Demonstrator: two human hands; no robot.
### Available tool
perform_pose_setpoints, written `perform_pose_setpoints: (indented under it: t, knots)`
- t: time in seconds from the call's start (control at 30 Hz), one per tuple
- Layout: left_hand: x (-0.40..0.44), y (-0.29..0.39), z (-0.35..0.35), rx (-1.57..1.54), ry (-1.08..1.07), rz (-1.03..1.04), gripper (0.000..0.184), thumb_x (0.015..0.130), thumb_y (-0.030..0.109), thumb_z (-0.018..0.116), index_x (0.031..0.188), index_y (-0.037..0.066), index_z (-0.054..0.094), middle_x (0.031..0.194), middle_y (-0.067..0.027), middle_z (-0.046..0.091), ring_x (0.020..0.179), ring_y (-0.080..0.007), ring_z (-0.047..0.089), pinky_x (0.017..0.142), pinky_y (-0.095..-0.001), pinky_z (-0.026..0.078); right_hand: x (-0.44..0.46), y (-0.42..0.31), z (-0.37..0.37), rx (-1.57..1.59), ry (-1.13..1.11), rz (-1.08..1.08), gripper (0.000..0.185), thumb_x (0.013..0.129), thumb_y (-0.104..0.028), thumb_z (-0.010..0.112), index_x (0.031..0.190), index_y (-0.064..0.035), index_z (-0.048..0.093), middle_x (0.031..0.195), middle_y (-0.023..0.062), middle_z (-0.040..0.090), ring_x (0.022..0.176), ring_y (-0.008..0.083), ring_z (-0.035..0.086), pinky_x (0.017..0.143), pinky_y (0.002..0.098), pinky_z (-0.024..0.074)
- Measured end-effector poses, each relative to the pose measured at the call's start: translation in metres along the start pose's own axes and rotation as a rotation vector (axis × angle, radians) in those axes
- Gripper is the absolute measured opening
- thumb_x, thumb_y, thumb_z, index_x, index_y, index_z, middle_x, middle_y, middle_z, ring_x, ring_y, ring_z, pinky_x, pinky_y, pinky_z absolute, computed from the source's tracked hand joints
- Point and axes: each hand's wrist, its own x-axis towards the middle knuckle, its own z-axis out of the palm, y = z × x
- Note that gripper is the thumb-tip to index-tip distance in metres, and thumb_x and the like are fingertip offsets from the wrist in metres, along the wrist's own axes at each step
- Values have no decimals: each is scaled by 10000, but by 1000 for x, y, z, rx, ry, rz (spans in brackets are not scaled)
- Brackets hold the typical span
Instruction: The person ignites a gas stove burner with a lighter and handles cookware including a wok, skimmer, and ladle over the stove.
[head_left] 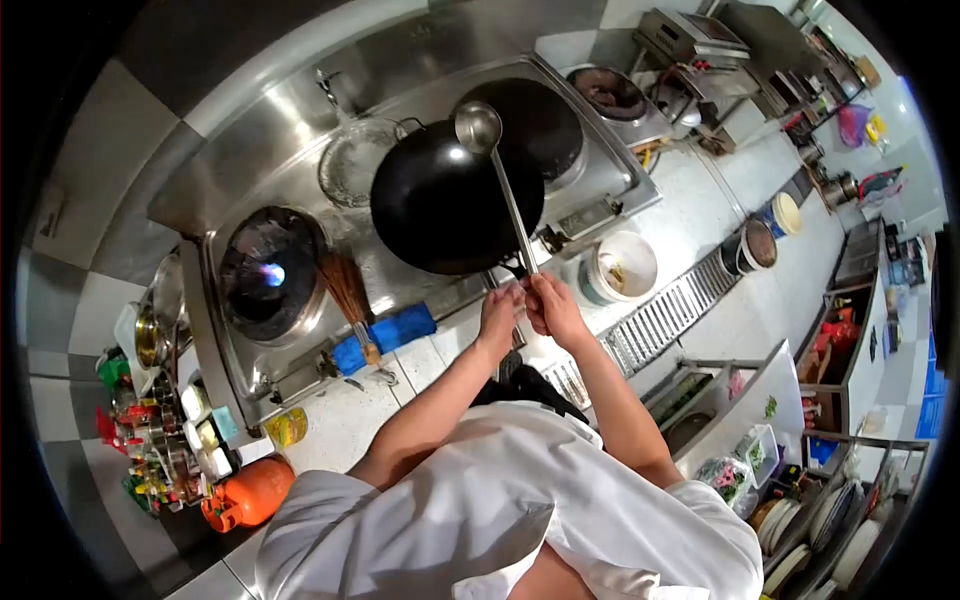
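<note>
My right hand is closed around the lower end of a long-handled metal ladle. The ladle's round bowl is above the far part of a large black wok. Close beside it, my left hand is closed at the wok's handle, its grip partly hidden by the fingers. The wok's inside looks dark, with no food visible. It overlaps a second large dark round pan or burner behind it.
A lit burner shows a blue flame at the left. A bamboo brush and blue cloth lie along the stove's front. A white bucket stands at the right, near a floor grate. An orange gas cylinder is lower left.
</note>
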Motion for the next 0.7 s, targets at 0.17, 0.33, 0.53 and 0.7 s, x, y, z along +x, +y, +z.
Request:
perform_pose_setpoints:
  t: [0.17,0.33,0.53,0.7]
  knots:
    - [11,-5,40,103,103,52,242,989,330,494,840,162,584,754,38,563,741,-122,530,710,-325,420,0,-7,-25,97,-34,35,246,1007,-298,408,931,-78,488,634,-6,423,422,91,339,362,244,251]
    - [28,-29,49,-171,-15,71,201,940,269,587,847,98,635,689,-5,600,532,-153,559,487,-290,442,21,-4,-59,94,-102,70,260,1006,-296,408,878,-83,484,616,3,438,398,109,382,348,257,277]
    - [21,-33,66,32,402,229,142,861,133,619,772,56,540,622,-12,501,481,-120,501,468,-321,504,38,-15,-101,-36,-259,151,280,1008,-325,416,1001,-58,502,611,-9,411,397,88,345,349,250,272]
    - [-18,-15,72,83,472,279,137,856,122,602,775,79,500,640,0,493,495,-100,485,486,-319,513,51,-26,-88,-126,-350,112,307,1011,-341,409,1040,-48,499,631,-10,420,410,81,349,352,248,278]
